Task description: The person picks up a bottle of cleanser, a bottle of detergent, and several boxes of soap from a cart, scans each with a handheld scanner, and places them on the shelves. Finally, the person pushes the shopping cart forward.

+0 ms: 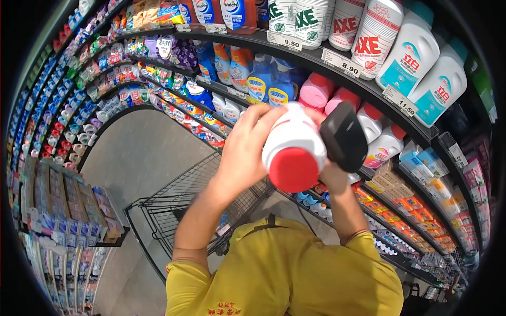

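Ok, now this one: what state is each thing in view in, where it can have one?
White bottle: held up, tilted
Red cap: on, facing the camera
Left hand: closed around the bottle
Right hand: mostly hidden, grip unclear
Black handheld device: raised; on or off unclear
Wire shopping cart: upright, partly hidden
AXE bottles: standing side by side
Teal-capped bottles: capped, standing

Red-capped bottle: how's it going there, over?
Left hand gripping bottle. Red cap toward viewer. Right hand mostly hidden behind bottle and black device.
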Tool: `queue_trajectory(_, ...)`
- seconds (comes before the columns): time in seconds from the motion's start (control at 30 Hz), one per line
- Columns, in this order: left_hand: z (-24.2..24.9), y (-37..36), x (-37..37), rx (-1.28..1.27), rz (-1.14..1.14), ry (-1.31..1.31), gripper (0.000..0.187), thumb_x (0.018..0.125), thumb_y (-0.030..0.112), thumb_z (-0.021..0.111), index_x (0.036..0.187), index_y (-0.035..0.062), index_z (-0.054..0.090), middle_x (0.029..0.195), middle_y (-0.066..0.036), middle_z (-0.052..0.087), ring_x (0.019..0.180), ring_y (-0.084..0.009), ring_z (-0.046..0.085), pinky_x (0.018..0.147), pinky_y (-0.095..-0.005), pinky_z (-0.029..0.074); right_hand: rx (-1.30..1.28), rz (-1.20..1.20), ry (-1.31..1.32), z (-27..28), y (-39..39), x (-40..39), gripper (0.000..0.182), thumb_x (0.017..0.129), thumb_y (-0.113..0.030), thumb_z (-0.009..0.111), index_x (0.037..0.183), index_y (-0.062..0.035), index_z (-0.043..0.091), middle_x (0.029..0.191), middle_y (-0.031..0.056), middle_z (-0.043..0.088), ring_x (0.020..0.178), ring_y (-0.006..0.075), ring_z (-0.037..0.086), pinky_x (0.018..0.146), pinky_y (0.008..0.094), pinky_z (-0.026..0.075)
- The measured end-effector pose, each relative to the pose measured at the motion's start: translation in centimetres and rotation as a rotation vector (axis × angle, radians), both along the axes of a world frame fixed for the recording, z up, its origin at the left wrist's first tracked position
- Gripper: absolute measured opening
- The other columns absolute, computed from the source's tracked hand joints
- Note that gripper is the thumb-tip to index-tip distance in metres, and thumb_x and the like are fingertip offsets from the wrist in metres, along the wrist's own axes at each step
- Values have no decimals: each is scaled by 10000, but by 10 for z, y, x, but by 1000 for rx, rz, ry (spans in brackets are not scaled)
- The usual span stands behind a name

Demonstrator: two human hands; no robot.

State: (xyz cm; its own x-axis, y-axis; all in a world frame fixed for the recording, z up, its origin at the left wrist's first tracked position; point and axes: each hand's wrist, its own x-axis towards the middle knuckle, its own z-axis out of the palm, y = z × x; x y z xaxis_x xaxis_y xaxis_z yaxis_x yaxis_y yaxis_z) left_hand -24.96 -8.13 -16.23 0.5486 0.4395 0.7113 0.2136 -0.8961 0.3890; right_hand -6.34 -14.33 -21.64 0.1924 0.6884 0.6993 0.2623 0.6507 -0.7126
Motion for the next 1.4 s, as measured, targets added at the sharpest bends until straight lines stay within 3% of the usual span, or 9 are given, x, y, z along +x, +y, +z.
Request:
queue_trajectory(0.2, 27, 45, 59, -283, -412, -495, 650, 657, 205, 811, 1219, 32, 534, 1214, -159, 562, 1144, -283, 543, 960, -372, 435, 238, -218, -63, 71, 13, 8, 346, 876, -113, 639, 1197, 8, 587, 1133, 116, 627, 1042, 210, 585, 908, 344, 456)
queue_trajectory(0.27, 41, 68, 72, 386, -20, -217, 558, 658, 170, 808, 1145, 25, 577, 1148, -144, 602, 1098, -276, 575, 931, -368, 460, 263, -245, -92, 80, 19, 17, 321, 883, -135, 648, 1174, -10, 598, 1063, 99, 640, 987, 188, 601, 864, 328, 476)
queue_trajectory(0.4, 92, 62, 102, -108, -328, -521, 292, 777, 14, 724, 1059, -4, 649, 953, -101, 692, 878, -195, 673, 762, -295, 550, 297, -208, -44, 95, 26, 22, 194, 862, -76, 677, 1037, 8, 665, 1013, 83, 668, 903, 158, 622, 786, 298, 503)
queue_trajectory(0.47, 104, 64, 110, 26, -371, -533, 363, 764, 104, 762, 1081, -18, 635, 970, -121, 694, 882, -188, 676, 750, -302, 552, 161, -147, -31, 92, 28, 28, 633, 888, -61, 606, 1435, 0, 292, 1466, 186, 340, 1367, 295, 325, 1130, 457, 260)
queue_trajectory(0.6, 104, 75, 130, -72, -372, -592, 523, 680, 167, 833, 1127, 50, 588, 1057, -87, 662, 1009, -179, 627, 863, -338, 499, 288, -181, -172, 78, 31, 43, 684, 880, -97, 625, 1452, -24, 258, 1472, 198, 321, 1379, 337, 290, 1134, 494, 239)
queue_trajectory(0.63, 102, 76, 134, -90, -344, -563, 531, 672, 167, 837, 1122, 43, 585, 1055, -92, 665, 997, -185, 634, 863, -339, 500, 396, -125, 82, 76, 33, 33, 577, 839, -135, 697, 1344, 6, 457, 1366, 138, 498, 1262, 217, 461, 1049, 363, 364)
queue_trajectory(0.93, 108, 101, 156, -168, -135, -273, 521, 684, 325, 818, 1065, 27, 626, 957, -129, 696, 900, -220, 682, 810, -338, 526, 289, -27, 21, 51, 16, 44, 626, 799, 20, 669, 1362, 35, 395, 1360, 188, 485, 1246, 276, 485, 1047, 408, 369)
queue_trajectory(1.07, 116, 105, 162, -158, -61, -161, 486, 704, 401, 785, 1019, 49, 669, 877, -119, 710, 845, -227, 693, 773, -352, 536, 221, -28, -102, 41, 14, 52, 669, 885, -151, 631, 1419, 26, 268, 1403, 241, 399, 1312, 344, 405, 1105, 478, 286)
queue_trajectory(1.4, 131, 123, 181, 81, 225, 356, 609, 790, 631, 595, 902, 45, 714, 761, -140, 692, 786, -287, 685, 741, -394, 531, 77, -15, 1, 31, 10, 45, 423, 779, 54, 655, 1187, 34, 549, 1186, 148, 602, 1108, 230, 571, 955, 345, 445)
